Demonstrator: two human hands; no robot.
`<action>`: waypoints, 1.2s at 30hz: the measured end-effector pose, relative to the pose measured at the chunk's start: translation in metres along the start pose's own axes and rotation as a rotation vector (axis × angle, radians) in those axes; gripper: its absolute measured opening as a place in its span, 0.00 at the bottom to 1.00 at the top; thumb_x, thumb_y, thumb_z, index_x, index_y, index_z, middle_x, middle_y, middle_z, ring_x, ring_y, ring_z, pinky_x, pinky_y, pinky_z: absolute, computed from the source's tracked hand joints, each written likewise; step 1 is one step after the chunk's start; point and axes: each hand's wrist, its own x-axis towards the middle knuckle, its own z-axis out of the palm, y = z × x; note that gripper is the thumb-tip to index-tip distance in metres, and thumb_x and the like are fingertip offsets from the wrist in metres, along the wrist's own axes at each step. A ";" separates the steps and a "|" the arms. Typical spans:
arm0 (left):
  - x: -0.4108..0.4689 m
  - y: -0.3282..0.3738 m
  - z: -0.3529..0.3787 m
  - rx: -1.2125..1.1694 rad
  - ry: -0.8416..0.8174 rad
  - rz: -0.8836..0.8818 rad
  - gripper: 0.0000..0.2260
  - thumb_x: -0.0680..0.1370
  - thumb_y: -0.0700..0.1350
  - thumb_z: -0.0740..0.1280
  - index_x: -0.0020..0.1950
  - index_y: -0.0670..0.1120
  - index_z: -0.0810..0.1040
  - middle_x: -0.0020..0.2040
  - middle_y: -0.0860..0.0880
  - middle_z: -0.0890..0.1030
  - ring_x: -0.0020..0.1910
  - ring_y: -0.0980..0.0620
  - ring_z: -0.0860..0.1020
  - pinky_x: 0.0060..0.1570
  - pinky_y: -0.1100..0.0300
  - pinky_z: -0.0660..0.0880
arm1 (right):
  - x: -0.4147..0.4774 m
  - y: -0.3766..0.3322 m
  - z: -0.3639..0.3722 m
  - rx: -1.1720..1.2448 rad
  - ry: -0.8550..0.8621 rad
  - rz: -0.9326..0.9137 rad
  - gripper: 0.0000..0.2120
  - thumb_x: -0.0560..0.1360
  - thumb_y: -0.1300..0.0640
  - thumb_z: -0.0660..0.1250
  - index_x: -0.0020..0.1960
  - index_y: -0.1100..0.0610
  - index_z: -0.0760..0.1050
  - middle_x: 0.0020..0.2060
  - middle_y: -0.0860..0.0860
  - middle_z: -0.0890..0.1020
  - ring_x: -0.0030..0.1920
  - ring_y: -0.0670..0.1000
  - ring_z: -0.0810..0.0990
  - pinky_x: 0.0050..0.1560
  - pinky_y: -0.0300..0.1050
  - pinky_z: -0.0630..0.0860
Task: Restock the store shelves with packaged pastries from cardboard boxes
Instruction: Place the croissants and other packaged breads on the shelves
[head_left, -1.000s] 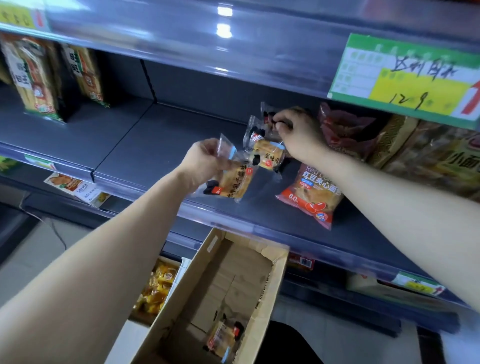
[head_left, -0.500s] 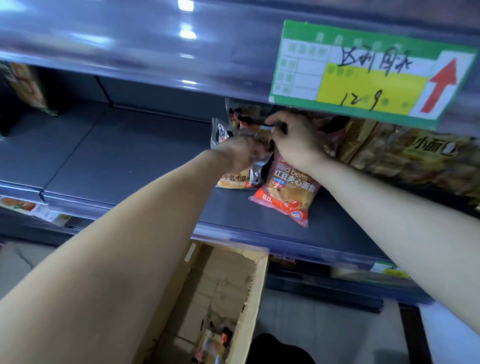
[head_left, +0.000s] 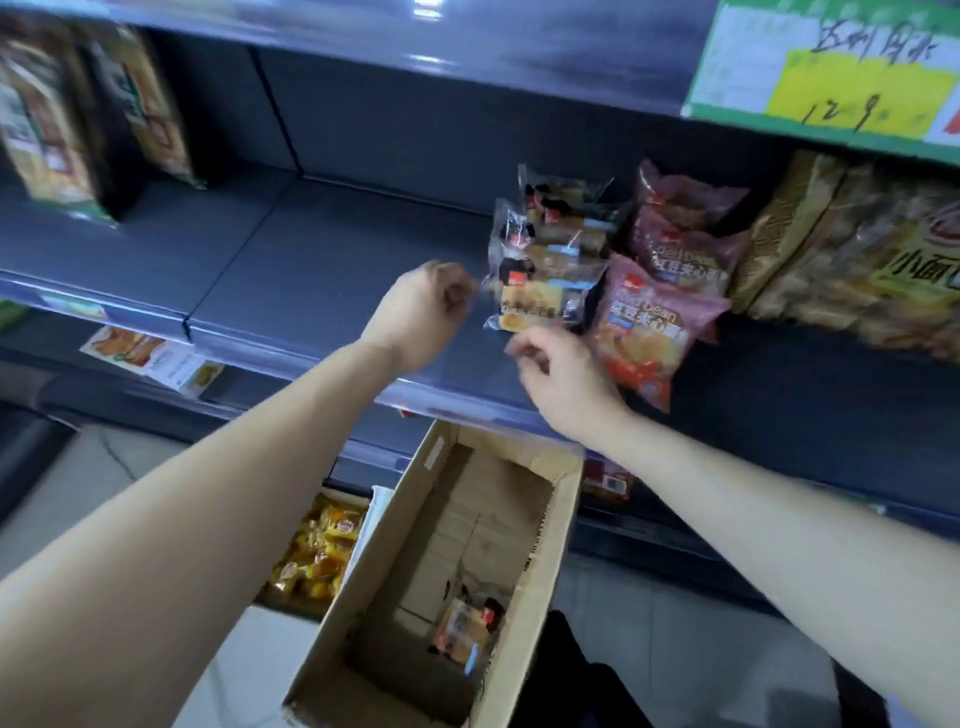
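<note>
Head view: pastry packs (head_left: 540, 270) lie just beyond both hands (head_left: 423, 317) (head_left: 563, 382), apparently untouched.

I count at least three clear-wrapped pastries (head_left: 540, 304) on the shelf (head_left: 332, 270). Three red bean bread bags (head_left: 649, 332) sit just right of them, and two tall bags (head_left: 41, 130) stand at its left end. One cardboard box (head_left: 550, 561) holds one single pastry (head_left: 462, 626). One price sign (head_left: 831, 78) hangs above.

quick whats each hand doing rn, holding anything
Left hand: closed, fingers curled, holding nothing, beside the pastry packets.
Right hand: open, loosely curled, empty.
</note>
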 end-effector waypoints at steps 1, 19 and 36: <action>-0.013 -0.005 -0.001 -0.011 -0.009 -0.006 0.10 0.73 0.33 0.63 0.51 0.39 0.80 0.45 0.46 0.78 0.43 0.47 0.74 0.43 0.64 0.65 | -0.012 0.003 0.018 -0.022 -0.117 0.020 0.10 0.75 0.65 0.61 0.52 0.57 0.78 0.50 0.52 0.81 0.51 0.51 0.78 0.53 0.43 0.74; -0.215 -0.114 0.080 -0.175 -0.506 -0.326 0.09 0.78 0.39 0.62 0.54 0.48 0.80 0.49 0.50 0.80 0.48 0.54 0.78 0.51 0.63 0.76 | -0.126 0.111 0.255 -0.403 -0.886 0.604 0.19 0.77 0.56 0.64 0.64 0.66 0.72 0.63 0.61 0.77 0.63 0.57 0.76 0.57 0.44 0.73; -0.193 -0.079 -0.008 -0.302 -0.258 -0.365 0.08 0.76 0.34 0.62 0.51 0.41 0.80 0.40 0.48 0.77 0.32 0.60 0.71 0.29 0.78 0.66 | -0.086 0.009 0.101 0.133 -0.480 0.495 0.10 0.74 0.47 0.68 0.40 0.54 0.78 0.40 0.51 0.83 0.45 0.53 0.82 0.54 0.51 0.76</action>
